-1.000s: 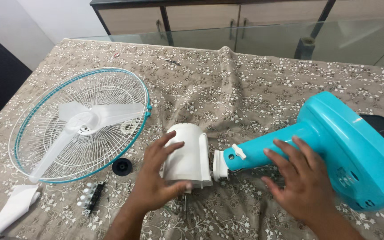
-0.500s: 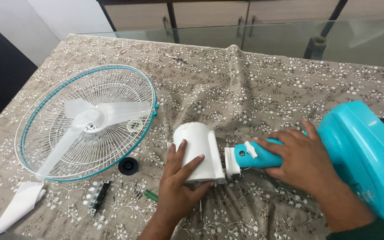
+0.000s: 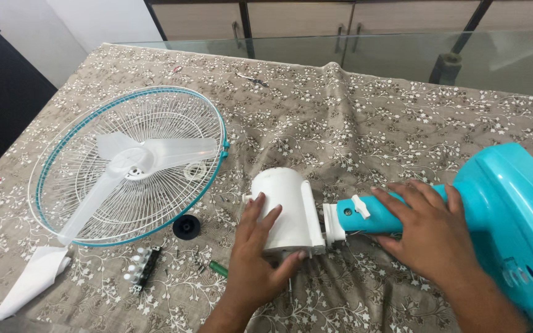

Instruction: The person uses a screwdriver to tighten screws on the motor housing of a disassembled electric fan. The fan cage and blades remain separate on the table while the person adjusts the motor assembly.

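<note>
White motor housing (image 3: 286, 213), rounded and smooth, lying on its side on the patterned cloth, flat end turned toward the neck. Touched on its near side, not lifted. Teal fan neck (image 3: 374, 216), a short tube with a white collar at its tip and 1 white knob on top, lying level, tip just beside the housing. Widens on the right into a broad teal base (image 3: 516, 228).
</note>
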